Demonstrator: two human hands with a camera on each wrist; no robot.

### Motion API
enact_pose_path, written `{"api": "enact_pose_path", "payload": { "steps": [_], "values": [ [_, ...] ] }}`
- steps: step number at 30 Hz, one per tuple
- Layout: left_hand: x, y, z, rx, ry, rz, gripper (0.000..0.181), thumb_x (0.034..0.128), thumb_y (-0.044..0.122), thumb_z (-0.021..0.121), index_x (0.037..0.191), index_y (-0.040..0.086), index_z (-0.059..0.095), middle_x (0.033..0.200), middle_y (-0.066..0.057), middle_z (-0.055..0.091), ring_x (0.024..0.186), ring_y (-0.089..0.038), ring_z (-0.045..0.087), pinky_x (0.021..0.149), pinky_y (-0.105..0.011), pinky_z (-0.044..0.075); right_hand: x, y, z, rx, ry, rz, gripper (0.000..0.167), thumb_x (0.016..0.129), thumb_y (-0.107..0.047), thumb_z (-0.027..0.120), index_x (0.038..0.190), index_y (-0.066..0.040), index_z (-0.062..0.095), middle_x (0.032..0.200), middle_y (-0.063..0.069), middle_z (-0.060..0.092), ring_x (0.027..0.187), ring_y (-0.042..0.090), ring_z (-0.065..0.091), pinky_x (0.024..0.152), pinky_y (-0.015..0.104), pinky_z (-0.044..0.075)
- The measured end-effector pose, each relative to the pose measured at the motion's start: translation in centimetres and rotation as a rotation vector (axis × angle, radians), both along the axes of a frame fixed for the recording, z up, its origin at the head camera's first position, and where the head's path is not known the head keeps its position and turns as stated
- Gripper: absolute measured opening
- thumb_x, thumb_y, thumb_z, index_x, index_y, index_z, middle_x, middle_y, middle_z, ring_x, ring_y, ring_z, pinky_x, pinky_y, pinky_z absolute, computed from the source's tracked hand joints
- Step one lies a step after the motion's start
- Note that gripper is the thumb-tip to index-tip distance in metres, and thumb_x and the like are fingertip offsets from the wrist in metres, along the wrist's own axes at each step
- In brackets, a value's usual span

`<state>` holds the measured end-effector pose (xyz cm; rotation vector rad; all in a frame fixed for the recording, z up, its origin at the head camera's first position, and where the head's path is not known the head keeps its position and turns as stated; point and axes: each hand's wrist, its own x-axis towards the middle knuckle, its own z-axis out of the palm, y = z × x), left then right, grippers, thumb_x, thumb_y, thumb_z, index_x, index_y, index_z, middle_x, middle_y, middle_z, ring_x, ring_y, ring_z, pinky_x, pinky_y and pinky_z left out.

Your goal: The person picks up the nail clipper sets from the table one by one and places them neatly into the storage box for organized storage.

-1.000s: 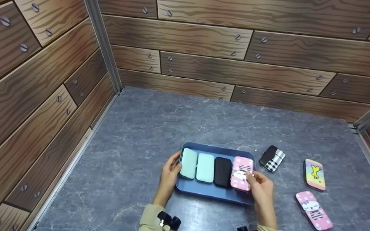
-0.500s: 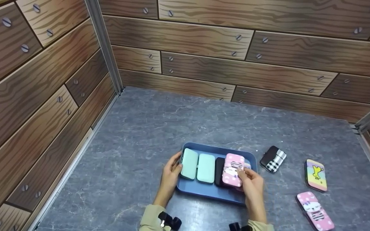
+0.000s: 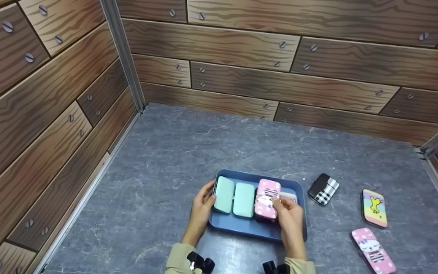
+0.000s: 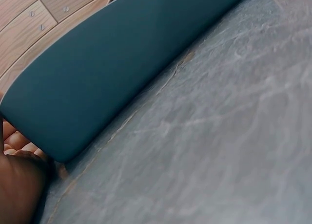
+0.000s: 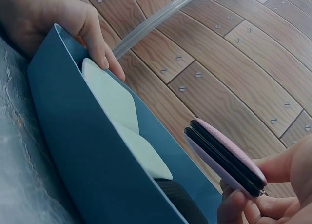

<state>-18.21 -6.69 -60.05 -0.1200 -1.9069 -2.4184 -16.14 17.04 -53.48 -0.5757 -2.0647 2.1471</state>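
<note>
My right hand (image 3: 290, 219) pinches a pink patterned case (image 3: 267, 198) by its right side, above the blue tray (image 3: 242, 227). In the right wrist view the pink case (image 5: 226, 158) is edge-on and raised, with the thumb and fingers of my right hand (image 5: 273, 190) around one end. A black case (image 5: 180, 199) lies in the tray below it. My left hand (image 3: 200, 207) grips the tray's left end, beside two mint cases (image 3: 223, 194). Part of a striped pastel case (image 3: 289, 196) shows in the tray, right of the pink one.
Right of the tray lie a black case with a checked panel (image 3: 324, 189), a yellow-and-purple case (image 3: 373, 207) and another pink case (image 3: 373, 250). Wood-patterned walls (image 3: 219, 45) stand at the back and both sides of the grey surface (image 3: 158, 163).
My right hand has moved left with the pink case, which now hangs over the black case's place. A striped pastel case has come into view behind it. The left hand has stayed.
</note>
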Motion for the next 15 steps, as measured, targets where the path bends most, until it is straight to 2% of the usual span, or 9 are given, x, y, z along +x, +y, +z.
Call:
{"api": "enact_pose_path", "payload": {
  "steps": [3, 10, 15],
  "values": [
    [0.0, 0.0, -0.1, 0.001, -0.002, -0.002, 0.046, 0.1018, 0.001, 0.047, 0.148, 0.001, 0.042, 0.154, -0.019, 0.038, 0.144, -0.033, 0.032, 0.116, -0.043, 0.030, -0.2, -0.3, 0.0, 0.008, 0.018, 0.006, 0.026, 0.094, -0.004, 0.063, 0.109, 0.017, 0.063, 0.073, -0.002, 0.061, 0.058, 0.006, 0.053, 0.048, 0.020, 0.045],
    [-0.1, 0.0, -0.2, 0.012, 0.003, -0.003, 0.046, 0.1019, 0.001, 0.047, 0.148, 0.000, 0.042, 0.154, -0.020, 0.037, 0.144, -0.032, 0.032, 0.117, -0.043, 0.028, -0.6, -0.9, 0.0, 0.005, 0.024, 0.022, 0.026, 0.094, -0.006, 0.063, 0.109, 0.016, 0.063, 0.072, -0.003, 0.060, 0.059, 0.005, 0.054, 0.051, 0.019, 0.045],
    [-0.1, -0.1, -0.2, 0.011, 0.005, -0.002, 0.046, 0.1016, 0.001, 0.047, 0.147, 0.002, 0.044, 0.154, -0.019, 0.038, 0.144, -0.032, 0.033, 0.116, -0.043, 0.029, -0.9, -1.5, 0.0, 0.015, 0.037, 0.016, 0.027, 0.092, -0.004, 0.064, 0.109, 0.018, 0.062, 0.071, -0.002, 0.060, 0.058, 0.004, 0.053, 0.049, 0.018, 0.045]
  ]
}}
